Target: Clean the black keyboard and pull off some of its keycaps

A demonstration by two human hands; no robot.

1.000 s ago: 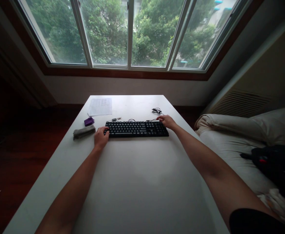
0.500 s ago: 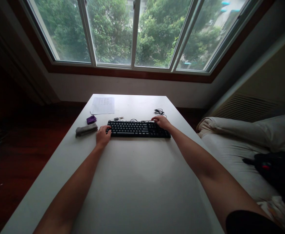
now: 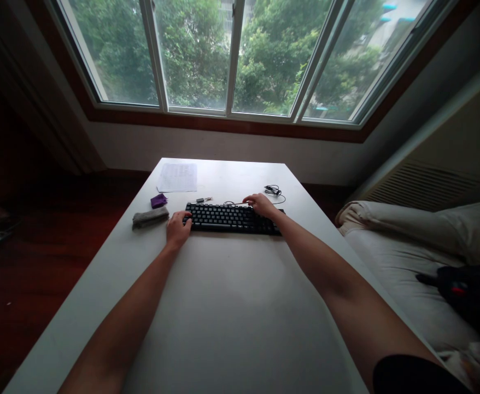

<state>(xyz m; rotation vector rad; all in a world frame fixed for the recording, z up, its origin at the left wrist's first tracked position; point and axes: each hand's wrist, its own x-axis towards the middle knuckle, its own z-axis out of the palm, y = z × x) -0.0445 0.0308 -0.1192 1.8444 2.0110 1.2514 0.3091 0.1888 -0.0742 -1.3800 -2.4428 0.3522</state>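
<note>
A black keyboard point(image 3: 223, 218) lies flat across the white table. My left hand point(image 3: 178, 227) is closed round its left end, thumb along the near edge and fingers over the side. Pinched in my right hand point(image 3: 261, 204) is a thin, light-coloured stick point(image 3: 236, 204), pointing left along the keyboard's back edge; its tip is too small to make out. That hand hovers over the right part of the keys and hides some of them. Left of the keyboard are a folded grey cloth point(image 3: 150, 217) and a small purple cloth-like item point(image 3: 158, 201).
Printed paper point(image 3: 177, 178) lies at the table's back left. Behind the keyboard are a small item with thin metal prongs point(image 3: 204, 200) and a coiled black cable point(image 3: 273, 190). A padded light seat point(image 3: 387, 257) with a dark bag point(image 3: 461, 290) stands to the right.
My right hand has moved left along the keyboard's back edge with the stick. My left hand stays on the left end. The whole view has shifted slightly.
</note>
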